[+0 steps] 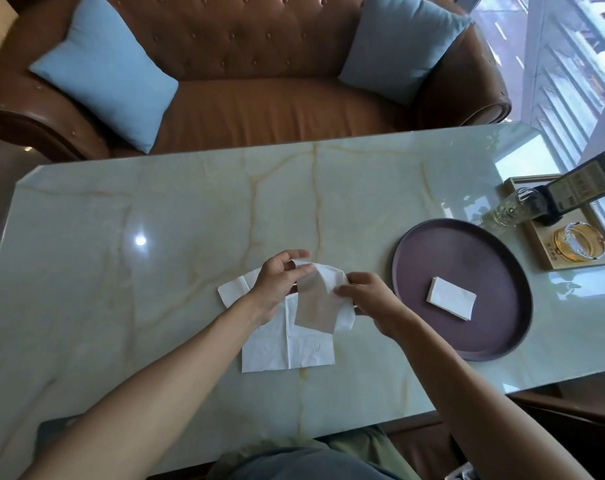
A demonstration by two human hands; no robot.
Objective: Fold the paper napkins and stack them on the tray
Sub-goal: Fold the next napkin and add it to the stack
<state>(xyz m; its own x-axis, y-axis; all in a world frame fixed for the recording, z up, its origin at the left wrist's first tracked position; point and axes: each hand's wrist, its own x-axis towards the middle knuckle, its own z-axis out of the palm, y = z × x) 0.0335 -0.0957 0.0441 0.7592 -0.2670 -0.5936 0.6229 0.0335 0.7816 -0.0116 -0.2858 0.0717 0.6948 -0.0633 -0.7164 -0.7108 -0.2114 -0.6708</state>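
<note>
Napkin white, half-folded (shaded flap hanging), pinched in left hand and right hand grip.

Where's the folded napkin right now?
The folded napkin lies alone on the round dark tray, at the table's right, just right of the right hand.

White napkins; dark purple tray; pale green table — yellow-veined marble.

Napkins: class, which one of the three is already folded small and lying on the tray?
The small folded napkin on the round tray; one lies open on the table, another is held.
</note>
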